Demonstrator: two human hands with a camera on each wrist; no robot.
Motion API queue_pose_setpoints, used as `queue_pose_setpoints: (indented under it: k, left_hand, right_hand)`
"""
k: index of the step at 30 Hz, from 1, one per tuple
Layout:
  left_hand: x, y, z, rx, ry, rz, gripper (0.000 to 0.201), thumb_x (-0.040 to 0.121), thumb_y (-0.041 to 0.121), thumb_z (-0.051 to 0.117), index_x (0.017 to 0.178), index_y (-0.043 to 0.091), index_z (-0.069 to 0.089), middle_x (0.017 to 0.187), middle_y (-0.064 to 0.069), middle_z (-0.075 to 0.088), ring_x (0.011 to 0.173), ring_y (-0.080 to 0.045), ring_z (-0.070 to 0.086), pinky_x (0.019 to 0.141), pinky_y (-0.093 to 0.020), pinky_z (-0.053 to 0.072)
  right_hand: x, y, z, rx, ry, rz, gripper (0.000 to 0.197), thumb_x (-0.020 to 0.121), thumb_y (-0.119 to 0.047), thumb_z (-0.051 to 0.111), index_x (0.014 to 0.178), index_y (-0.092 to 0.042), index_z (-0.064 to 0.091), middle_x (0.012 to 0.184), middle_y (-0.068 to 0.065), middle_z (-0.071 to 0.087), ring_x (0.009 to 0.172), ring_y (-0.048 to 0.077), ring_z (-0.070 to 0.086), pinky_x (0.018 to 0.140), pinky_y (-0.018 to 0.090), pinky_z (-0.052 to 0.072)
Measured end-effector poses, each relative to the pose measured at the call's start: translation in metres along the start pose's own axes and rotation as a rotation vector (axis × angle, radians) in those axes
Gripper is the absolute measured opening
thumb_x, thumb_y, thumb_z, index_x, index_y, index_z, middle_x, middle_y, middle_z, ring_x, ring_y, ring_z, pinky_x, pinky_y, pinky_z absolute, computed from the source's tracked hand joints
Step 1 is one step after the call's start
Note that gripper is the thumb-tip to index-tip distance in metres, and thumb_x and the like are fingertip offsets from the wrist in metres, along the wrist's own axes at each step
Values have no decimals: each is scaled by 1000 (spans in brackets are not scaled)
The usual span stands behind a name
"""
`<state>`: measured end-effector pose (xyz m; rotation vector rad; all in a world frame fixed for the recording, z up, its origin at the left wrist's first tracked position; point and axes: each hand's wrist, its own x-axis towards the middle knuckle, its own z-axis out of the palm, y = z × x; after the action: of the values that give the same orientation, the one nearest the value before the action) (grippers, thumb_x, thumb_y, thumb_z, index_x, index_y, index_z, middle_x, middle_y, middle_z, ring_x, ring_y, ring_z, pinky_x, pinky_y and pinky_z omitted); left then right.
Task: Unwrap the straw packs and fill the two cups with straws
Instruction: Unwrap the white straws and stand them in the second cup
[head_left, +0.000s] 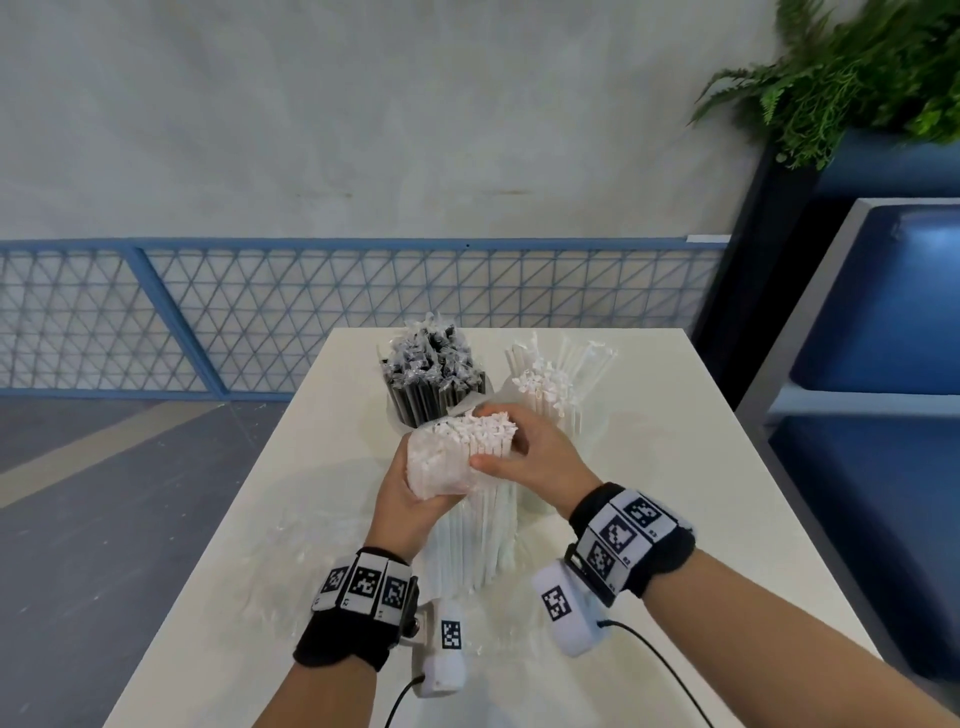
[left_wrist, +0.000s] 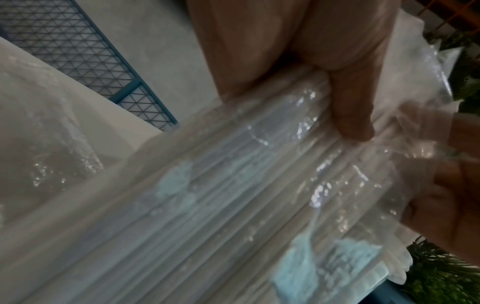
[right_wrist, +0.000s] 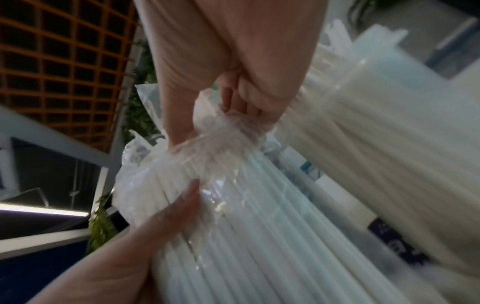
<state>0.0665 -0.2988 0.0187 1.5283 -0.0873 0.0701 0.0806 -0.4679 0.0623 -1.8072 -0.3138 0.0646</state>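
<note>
A pack of white straws (head_left: 470, 519) stands upright on the middle of the white table (head_left: 675, 467), its clear wrapper bunched near the top. My left hand (head_left: 410, 488) grips the pack's upper part through the wrapper, thumb (left_wrist: 348, 102) across the straws (left_wrist: 233, 195). My right hand (head_left: 519, 452) curls round the pack's top end, where bare straw tips show; its fingers (right_wrist: 239, 96) close on crumpled plastic there. Behind stand a cup of black wrapped straws (head_left: 431, 379) and a cup of white straws (head_left: 556, 389).
Loose clear wrapping (head_left: 311, 551) lies on the table to the left of the pack. The table's side edges are close on both sides. A blue padded bench (head_left: 883, 312) and a fern (head_left: 857, 67) are at the right. A blue mesh railing (head_left: 260, 312) runs behind.
</note>
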Motion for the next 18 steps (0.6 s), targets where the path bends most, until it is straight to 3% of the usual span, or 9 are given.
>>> queue_pose_setpoints:
  k: [3,7,10,12,14,18]
  left_hand:
    - [0,1,1,8,-12,3,64,51,15,81,107,30,54,104,7,66,95,1,64,74,-17,52]
    - [0,1,2,40,2,3,62,56,10,80,107,32,53,104,13,64,92,7,63,74,-12,50]
    - [0,1,3,65,0,7,66,60,5,80,116,29,51,109,12,63,94,10,61,76,-9,49]
    - [0,2,3,85,-5,17,70,58,8,79,121,21,50,109,14,62,94,13,60,74,-5,46]
    - [1,2,4,105,-4,14,73,60,5,81,123,16,48,108,15,61,92,16,58,73,-3,45]
    - [3,1,4,170,12,2,67,66,-1,78,125,14,49,106,12,61,98,6,56,74,2,42]
  right_hand:
    - [-4,7,15,115,63,46,41,75,-12,76,108,-25,56,105,-6,66,100,5,63,89,23,49]
    - [-7,5,26,154,228,2,30,80,-14,71,101,-30,55,103,-3,66,99,6,62,88,24,51]
    - [-4,1,26,185,347,-18,31,78,-29,72,105,-32,58,110,0,67,109,16,60,98,37,47]
    - [-3,-6,23,217,398,-44,39,78,-28,72,114,-20,59,112,4,67,109,17,61,100,42,46]
    - [-2,-16,17,220,432,-84,38,81,-19,70,115,-8,57,106,3,68,103,13,64,98,38,48]
    - [-1,-36,-2,232,498,-160,30,81,-14,69,107,-8,55,89,-5,66,83,0,64,83,20,51]
